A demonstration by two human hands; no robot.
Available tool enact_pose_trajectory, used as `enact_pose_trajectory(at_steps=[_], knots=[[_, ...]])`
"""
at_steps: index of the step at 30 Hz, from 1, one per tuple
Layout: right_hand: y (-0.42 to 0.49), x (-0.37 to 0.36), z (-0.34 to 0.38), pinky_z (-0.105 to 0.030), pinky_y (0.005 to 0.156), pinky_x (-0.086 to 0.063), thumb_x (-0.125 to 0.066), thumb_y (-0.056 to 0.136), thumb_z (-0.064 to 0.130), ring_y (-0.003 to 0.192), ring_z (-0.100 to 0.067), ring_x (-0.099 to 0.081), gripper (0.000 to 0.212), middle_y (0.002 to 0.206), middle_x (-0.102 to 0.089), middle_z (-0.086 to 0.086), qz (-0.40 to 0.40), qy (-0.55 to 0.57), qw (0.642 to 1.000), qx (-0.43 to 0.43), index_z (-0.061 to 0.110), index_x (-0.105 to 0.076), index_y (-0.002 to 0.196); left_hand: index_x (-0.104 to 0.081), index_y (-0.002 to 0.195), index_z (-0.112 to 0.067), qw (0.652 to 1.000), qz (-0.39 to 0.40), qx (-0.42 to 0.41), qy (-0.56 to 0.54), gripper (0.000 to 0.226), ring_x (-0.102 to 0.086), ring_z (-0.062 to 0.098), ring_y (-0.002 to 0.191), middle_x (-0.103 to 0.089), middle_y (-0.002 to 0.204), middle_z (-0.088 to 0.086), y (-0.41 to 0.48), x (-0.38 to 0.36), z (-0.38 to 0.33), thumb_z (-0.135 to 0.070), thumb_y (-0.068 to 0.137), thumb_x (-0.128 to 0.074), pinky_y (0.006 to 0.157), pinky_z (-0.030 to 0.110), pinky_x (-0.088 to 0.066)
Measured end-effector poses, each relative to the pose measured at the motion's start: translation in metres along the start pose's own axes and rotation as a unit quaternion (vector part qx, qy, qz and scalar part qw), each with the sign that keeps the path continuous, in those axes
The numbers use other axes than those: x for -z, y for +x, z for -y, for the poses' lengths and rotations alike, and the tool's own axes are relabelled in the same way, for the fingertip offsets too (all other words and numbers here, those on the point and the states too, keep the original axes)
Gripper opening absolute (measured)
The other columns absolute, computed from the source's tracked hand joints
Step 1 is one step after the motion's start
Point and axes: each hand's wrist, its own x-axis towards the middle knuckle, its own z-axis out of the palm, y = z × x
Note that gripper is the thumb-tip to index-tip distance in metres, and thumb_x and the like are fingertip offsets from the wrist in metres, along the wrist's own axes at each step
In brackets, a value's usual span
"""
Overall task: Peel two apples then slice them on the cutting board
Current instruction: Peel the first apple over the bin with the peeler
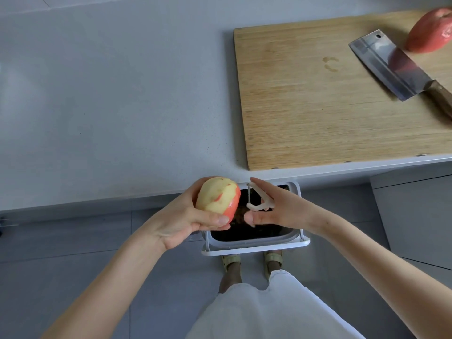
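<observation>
My left hand (186, 221) grips a partly peeled apple (216, 195) over the bin; most of its near face is pale flesh, with red skin left along the right side. Just right of it, my right hand (276, 209) holds a white Y-shaped peeler (254, 198), its blade close to the apple but apart from it. A second apple (430, 31), red and unpeeled, rests at the far right corner of the wooden cutting board (318, 106). A cleaver (389, 64) with a wooden handle lies on the board beside that apple.
A white-rimmed waste bin (256, 245) with a dark liner stands on the floor below the grey counter's (110, 106) edge, directly under my hands. My sandalled feet and white garment are below it. A grey cabinet stands at the right.
</observation>
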Motion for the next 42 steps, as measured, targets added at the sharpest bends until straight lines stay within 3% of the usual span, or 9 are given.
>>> enact_pose_trajectory(at_steps=[3,5,8,12,27,31,34,37,42], knots=[[-0.008,0.005,0.004,-0.028,0.112,-0.023,-0.036,0.076,0.073,0.133,-0.001,-0.032,0.078,0.144,-0.035,0.022,-0.059,0.021,0.998,0.014,0.039,-0.024,0.146,-0.060,0.113,-0.031,0.994,-0.029,-0.026,0.100,0.081,-0.064,0.016,0.100,-0.061,0.116,0.001,0.000,0.000,-0.003,-0.020,0.038,-0.089,0.074,0.028,-0.055],[-0.011,0.001,0.012,-0.027,0.100,-0.038,-0.027,0.091,0.061,0.115,-0.006,-0.052,0.054,0.119,-0.064,0.013,-0.171,-0.062,0.979,0.089,0.037,-0.044,0.137,-0.058,0.110,-0.035,0.985,-0.054,-0.038,0.160,0.079,-0.064,0.009,0.095,-0.063,0.112,-0.004,0.001,-0.001,-0.004,-0.025,0.039,-0.090,0.070,0.018,-0.051],[-0.009,-0.007,0.029,-0.033,0.060,-0.043,-0.044,0.092,0.030,0.060,-0.016,-0.054,0.031,0.060,-0.057,0.008,-0.357,-0.230,0.847,0.320,0.017,-0.068,0.109,-0.059,0.107,-0.035,0.976,-0.060,-0.042,0.207,0.078,-0.065,0.009,0.093,-0.067,0.103,-0.006,0.005,-0.003,-0.004,-0.035,0.035,-0.088,0.071,0.021,-0.051],[0.000,-0.008,0.041,-0.032,0.055,-0.036,-0.053,0.088,0.020,0.052,-0.021,-0.047,0.017,0.056,-0.056,0.006,-0.354,-0.341,0.762,0.421,0.013,-0.068,0.089,-0.059,0.098,-0.034,0.965,-0.047,-0.042,0.253,0.068,-0.066,0.007,0.085,-0.069,0.088,-0.012,0.006,-0.006,-0.007,-0.034,0.035,-0.084,0.071,0.021,-0.051],[0.008,0.011,-0.009,-0.033,0.058,-0.040,-0.044,0.089,0.032,0.051,-0.013,-0.045,0.028,0.050,-0.046,0.009,-0.307,-0.193,0.878,0.314,0.018,-0.069,0.091,-0.060,0.108,-0.039,0.982,0.026,-0.049,0.179,0.080,-0.061,0.009,0.101,-0.059,0.113,-0.011,-0.009,0.003,-0.002,-0.025,0.034,-0.088,0.073,0.023,-0.053],[0.003,0.006,0.007,-0.020,0.060,-0.036,-0.041,0.084,0.035,0.054,-0.006,-0.044,0.033,0.055,-0.047,0.014,-0.295,-0.110,0.898,0.306,0.022,-0.068,0.097,-0.056,0.112,-0.038,0.978,0.008,-0.060,0.200,0.085,-0.059,0.014,0.107,-0.057,0.118,-0.007,-0.007,0.000,-0.002,-0.028,0.034,-0.089,0.077,0.026,-0.053],[-0.001,0.000,0.013,-0.025,0.063,-0.037,-0.041,0.084,0.030,0.059,-0.005,-0.045,0.018,0.065,-0.061,0.012,-0.317,-0.086,0.888,0.322,0.040,-0.055,0.088,-0.057,0.116,-0.028,0.995,-0.009,-0.018,0.097,0.100,-0.065,0.020,0.101,-0.064,0.114,0.000,-0.006,-0.002,-0.002,-0.040,0.024,-0.095,0.072,0.028,-0.053],[-0.004,-0.011,0.013,-0.037,0.066,-0.046,-0.046,0.086,0.025,0.060,-0.005,-0.045,0.014,0.064,-0.056,0.013,-0.363,-0.099,0.863,0.338,0.036,-0.055,0.089,-0.052,0.127,-0.021,1.000,-0.012,0.015,0.014,0.114,-0.066,0.028,0.102,-0.063,0.121,0.010,-0.006,-0.006,0.000,-0.063,0.028,-0.089,0.069,0.033,-0.054],[-0.002,-0.020,0.016,-0.040,0.060,-0.047,-0.047,0.088,0.023,0.060,-0.014,-0.052,0.019,0.061,-0.057,0.008,-0.417,-0.115,0.840,0.326,0.019,-0.065,0.094,-0.066,0.116,-0.022,0.996,0.028,0.013,-0.089,0.083,-0.068,0.037,0.092,-0.068,0.111,0.017,-0.005,-0.016,0.001,-0.062,0.047,-0.085,0.061,0.033,-0.054]])
